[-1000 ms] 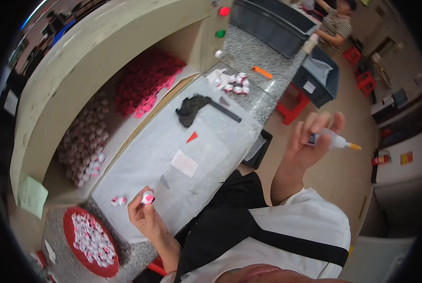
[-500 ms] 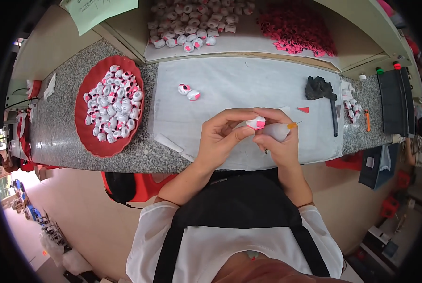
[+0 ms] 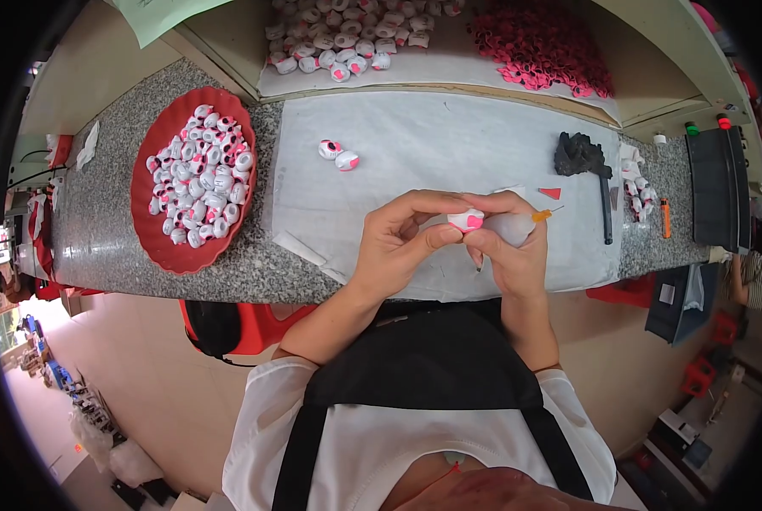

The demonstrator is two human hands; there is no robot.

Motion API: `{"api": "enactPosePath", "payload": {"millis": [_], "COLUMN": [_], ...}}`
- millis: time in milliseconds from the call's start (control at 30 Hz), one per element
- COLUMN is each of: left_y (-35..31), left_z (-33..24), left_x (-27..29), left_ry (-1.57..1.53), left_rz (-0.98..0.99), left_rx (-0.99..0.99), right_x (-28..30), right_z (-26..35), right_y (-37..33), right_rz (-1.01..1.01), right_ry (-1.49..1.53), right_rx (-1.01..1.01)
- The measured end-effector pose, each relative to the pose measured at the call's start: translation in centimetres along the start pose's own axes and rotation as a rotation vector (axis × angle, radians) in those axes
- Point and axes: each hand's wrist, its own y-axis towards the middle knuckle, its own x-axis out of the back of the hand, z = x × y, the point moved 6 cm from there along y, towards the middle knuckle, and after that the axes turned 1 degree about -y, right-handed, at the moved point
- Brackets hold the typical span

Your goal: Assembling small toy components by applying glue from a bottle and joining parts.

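So the whole thing here comes down to how the small rounded white piece with the pink patch (image 3: 466, 221) sits against the translucent squeeze bottle with the orange nozzle and thin needle tip (image 3: 512, 227). The piece is up between the two hands, above the near part of the white sheet (image 3: 432, 145) on the speckled grey stone tabletop (image 3: 100, 217). Its longer side seems to run roughly left to right.

The left hand (image 3: 395, 243) is pinching it, thumb along the near side and fingers curled round the far side. The right hand (image 3: 520, 260) is wrapped round the bottle, with its fingertips reaching left to the piece; they look like they're touching it, though the overlap makes it tough to swear to. Neither hand is really nearer, then, but the left has the main grip.

Funny bit: the bottle lies just right of the piece, and its long axis points right and slightly far, so the needle faces away from the piece.

Farther left on the sheet lies a pair of loose white-and-pink pieces (image 3: 347, 161), and left of those is a scalloped red oval dish (image 3: 176, 261) heaped with similar ones.
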Motion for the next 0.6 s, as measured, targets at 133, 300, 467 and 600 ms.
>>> {"api": "enactPosePath", "payload": {"millis": [133, 300, 467, 600], "left_y": [0.03, -0.05, -0.03, 0.17], "left_z": [0.05, 0.16, 0.3, 0.71], "left_x": [0.07, 0.03, 0.04, 0.11], "left_ry": [0.016, -0.091, -0.123, -0.148], "left_rz": [-0.007, 0.033, 0.049, 0.052], "left_rx": [0.005, 0.045, 0.069, 0.125], "right_x": [0.07, -0.19, -0.24, -0.29], "right_z": [-0.05, -0.03, -0.07, 0.02], "right_y": [-0.1, -0.12, -0.19, -0.13], "right_rz": [-0.014, -0.032, -0.012, -0.046], "right_ry": [0.015, 0.009, -0.016, 0.035], "right_rx": [-0.005, -0.013, -0.001, -0.043]}}
